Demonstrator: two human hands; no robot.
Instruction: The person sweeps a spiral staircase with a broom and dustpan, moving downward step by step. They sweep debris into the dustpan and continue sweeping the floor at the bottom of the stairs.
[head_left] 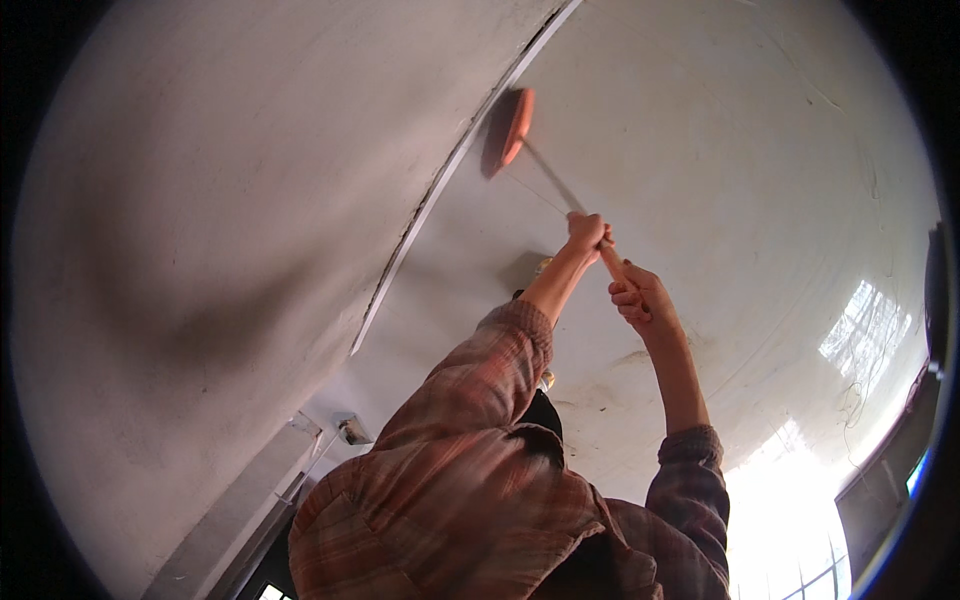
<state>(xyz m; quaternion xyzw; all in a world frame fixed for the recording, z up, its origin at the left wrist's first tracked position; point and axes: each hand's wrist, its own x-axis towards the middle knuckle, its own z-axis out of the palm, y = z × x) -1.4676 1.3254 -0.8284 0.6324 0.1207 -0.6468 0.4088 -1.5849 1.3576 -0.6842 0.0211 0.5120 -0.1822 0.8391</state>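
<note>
Two hands [587,233] [645,293] grip the broom [553,175], its head [519,125] beyond.

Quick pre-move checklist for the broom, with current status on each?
1. Left hand gripping the broom handle: ok, closed around it, nearer the head.
2. Right hand gripping the handle: ok, closed around it, nearer the body.
3. Sleeve cuffs clear of the hands: ok, both sit back on the forearms.
4. Orange broom head touching the white strip at the wall: cannot tell; it is close, but blurred.
5. Broom head flat on the floor: cannot tell; its underside is not clearly visible.
6. Floor free of marks: not ok, brownish marks show near the right forearm.
</note>
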